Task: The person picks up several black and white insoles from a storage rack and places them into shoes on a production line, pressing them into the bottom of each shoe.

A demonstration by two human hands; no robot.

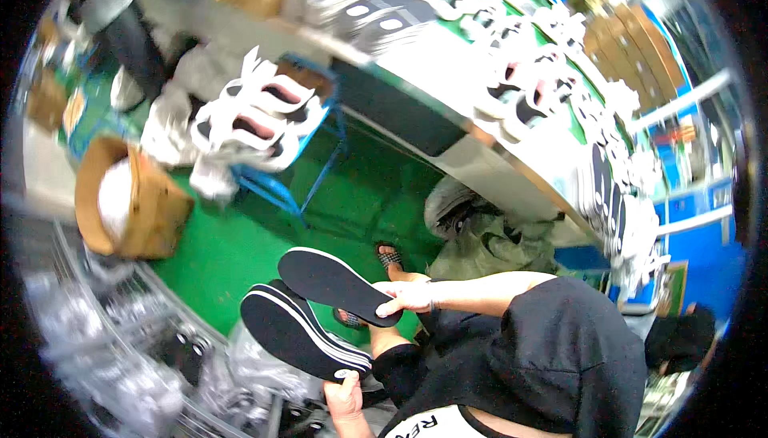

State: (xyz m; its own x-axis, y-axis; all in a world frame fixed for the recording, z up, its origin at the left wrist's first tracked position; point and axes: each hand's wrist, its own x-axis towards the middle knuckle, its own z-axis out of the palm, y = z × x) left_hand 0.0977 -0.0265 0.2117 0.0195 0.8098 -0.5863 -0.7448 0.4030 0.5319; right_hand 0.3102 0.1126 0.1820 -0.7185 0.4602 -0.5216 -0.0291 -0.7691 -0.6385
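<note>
My left hand is closed on the heel end of a stack of black insoles with white edges, its thumb lying on top by a small round white mark. In my right hand is a black insole, pinched near one end with the thumb on its flat face. This insole lies just above the stack in the picture, partly overlapping its upper edge. Whether the right hand holds more than one layer, I cannot tell.
A long workbench carries many white shoes and stacks of insoles. White shoes crowd a blue stool. A cardboard box stands on the green floor. Bagged goods fill a rack at lower left. Another person is at upper left.
</note>
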